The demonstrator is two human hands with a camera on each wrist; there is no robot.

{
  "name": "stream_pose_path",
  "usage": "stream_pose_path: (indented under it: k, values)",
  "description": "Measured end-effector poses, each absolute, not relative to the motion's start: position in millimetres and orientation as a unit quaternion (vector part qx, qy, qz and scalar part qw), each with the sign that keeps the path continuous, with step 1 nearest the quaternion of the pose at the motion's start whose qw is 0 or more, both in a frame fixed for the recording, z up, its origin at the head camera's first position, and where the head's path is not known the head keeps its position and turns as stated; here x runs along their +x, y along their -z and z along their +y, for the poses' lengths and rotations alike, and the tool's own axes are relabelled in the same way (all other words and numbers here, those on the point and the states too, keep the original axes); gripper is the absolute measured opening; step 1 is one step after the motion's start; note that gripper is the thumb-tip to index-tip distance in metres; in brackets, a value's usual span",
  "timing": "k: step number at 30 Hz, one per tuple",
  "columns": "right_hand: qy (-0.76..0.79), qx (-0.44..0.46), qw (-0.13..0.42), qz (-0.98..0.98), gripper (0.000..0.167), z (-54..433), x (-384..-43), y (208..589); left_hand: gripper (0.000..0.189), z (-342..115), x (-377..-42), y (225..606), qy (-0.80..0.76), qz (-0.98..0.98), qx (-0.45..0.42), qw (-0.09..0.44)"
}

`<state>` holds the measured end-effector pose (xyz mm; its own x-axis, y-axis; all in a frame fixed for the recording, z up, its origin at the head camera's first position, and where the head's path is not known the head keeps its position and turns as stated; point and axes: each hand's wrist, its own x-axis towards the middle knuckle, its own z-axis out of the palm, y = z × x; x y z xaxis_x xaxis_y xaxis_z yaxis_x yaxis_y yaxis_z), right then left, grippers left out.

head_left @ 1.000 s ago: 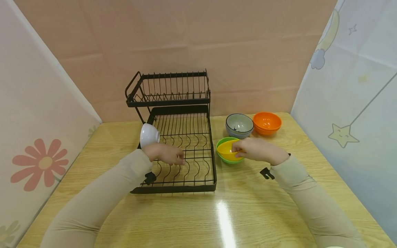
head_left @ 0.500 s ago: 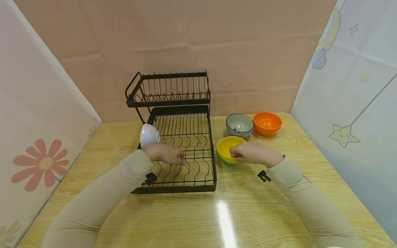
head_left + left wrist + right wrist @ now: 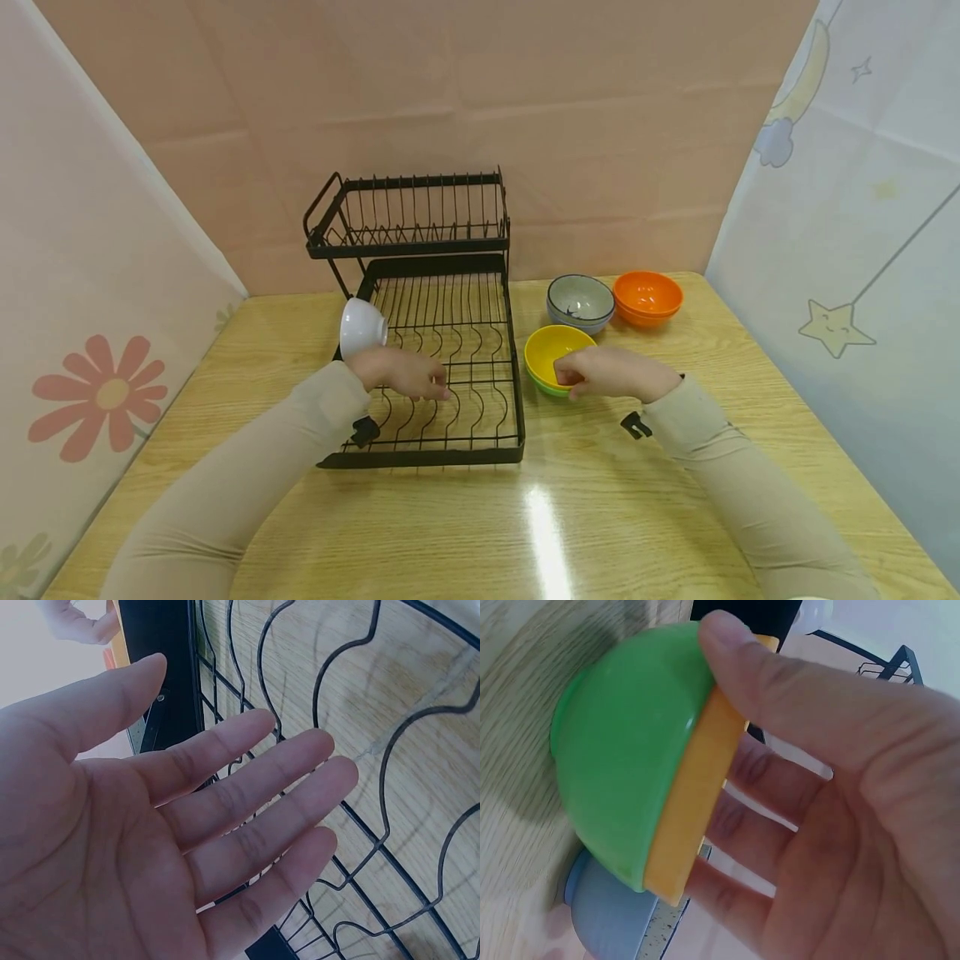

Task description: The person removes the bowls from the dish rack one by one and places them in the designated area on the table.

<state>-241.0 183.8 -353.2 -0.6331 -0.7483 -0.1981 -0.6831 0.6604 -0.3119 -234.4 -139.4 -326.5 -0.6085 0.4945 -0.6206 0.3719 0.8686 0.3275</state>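
My right hand (image 3: 611, 372) grips the near right rim of a yellow bowl (image 3: 553, 350) nested in a green bowl (image 3: 622, 757). In the right wrist view the fingers reach inside the yellow bowl, while the thumb lies outside, overlapping the green bowl's edge. My left hand (image 3: 401, 372) hovers palm down over the lower tier of a black dish rack (image 3: 420, 457); its fingers are loosely extended and hold nothing, as the left wrist view confirms. A white bowl (image 3: 362, 327) rests on its side at the rack's left edge, just behind the left hand.
Behind the nested bowls stand a grey-blue bowl stack (image 3: 580, 303) and an orange bowl stack (image 3: 647, 297). The rack's raised upper tier (image 3: 408, 246) stands at the back left. All of this is on a wooden table (image 3: 420, 533), with a cloth backdrop (image 3: 600, 125) behind.
The yellow bowl went from tilted inside the green one to sitting more level, covering most of its rim. My right hand shifted slightly left and down; the left hand stayed put.
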Motion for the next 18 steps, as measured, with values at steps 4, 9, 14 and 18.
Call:
stream_pose_path:
  k: [4,9,14,18]
  values:
    - [0.111,-0.393,0.123,0.905,0.012,184.7,-241.8,350.8,0.035,-138.9,-234.7,326.3,-0.083,0.892,0.241,0.373]
    - [0.118,-0.382,-0.016,0.917,0.011,189.4,-242.7,339.9,0.032,-137.1,-234.7,325.0,-0.09,0.889,0.238,0.381]
    - [0.132,-0.356,-0.142,0.914,0.01,199.4,-246.5,330.6,0.03,-135.1,-235.2,324.8,-0.089,0.888,0.241,0.381]
    - [0.142,-0.319,-0.173,0.921,0.011,208.7,-249.8,328.0,0.031,-133.9,-235.7,324.7,-0.083,0.889,0.24,0.38]
